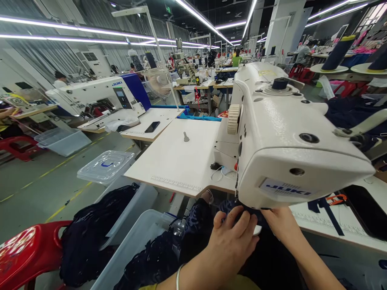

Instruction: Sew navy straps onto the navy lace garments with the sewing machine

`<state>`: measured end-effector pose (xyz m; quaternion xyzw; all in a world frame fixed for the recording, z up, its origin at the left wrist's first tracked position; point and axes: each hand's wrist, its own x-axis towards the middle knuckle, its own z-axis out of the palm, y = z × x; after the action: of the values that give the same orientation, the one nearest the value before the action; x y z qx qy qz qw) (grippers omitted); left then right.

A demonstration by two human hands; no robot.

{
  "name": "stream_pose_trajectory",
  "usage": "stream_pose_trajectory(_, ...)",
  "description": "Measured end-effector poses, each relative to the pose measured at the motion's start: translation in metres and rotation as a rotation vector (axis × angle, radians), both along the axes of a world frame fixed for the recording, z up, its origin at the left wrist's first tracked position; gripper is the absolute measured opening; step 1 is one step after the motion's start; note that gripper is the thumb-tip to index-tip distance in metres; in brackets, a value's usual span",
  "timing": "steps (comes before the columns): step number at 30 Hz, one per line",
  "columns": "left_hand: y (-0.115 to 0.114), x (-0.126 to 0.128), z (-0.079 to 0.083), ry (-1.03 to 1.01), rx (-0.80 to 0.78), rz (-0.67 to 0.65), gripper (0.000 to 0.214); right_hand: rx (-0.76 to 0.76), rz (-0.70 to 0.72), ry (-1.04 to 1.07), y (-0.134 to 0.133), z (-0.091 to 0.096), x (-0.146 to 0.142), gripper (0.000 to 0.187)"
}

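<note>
A white Juki sewing machine stands on a pale work table right in front of me. Both my hands are under its head, on dark navy fabric. My left hand, with a bangle on the wrist, has its fingers curled and pinched on the fabric. My right hand presses its closed fingers on the same fabric close under the machine head; the fingertips are partly hidden by the machine.
Clear plastic bins with dark lace fabric stand at my lower left, beside a red stool. A lidded bin, another Juki machine, a phone and thread cones are around. Other workers sit far back.
</note>
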<state>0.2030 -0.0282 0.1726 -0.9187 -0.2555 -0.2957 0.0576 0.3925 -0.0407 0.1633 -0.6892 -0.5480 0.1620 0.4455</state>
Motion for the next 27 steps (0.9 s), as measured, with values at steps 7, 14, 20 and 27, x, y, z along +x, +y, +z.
stream_pose_trajectory(7, 0.000, 0.005, 0.004, -0.010, 0.004, 0.017, 0.035, -0.022, 0.054, -0.011, 0.005, -0.009, 0.008, 0.030)
stream_pose_trajectory(14, -0.001, 0.007, -0.001, 0.003, 0.024, 0.042, 0.039, 0.045, 0.033, -0.127, 0.010, -0.019, 0.013, 0.028)
stream_pose_trajectory(20, -0.002, 0.008, -0.003, -0.035, 0.028, 0.037, 0.040, 0.064, 0.066, -0.158, 0.014, -0.015, 0.011, 0.025)
stream_pose_trajectory(27, -0.001, 0.012, -0.004, -0.069, 0.059, 0.061, 0.034, 0.044, 0.049, -0.083, 0.012, -0.021, 0.012, 0.024)
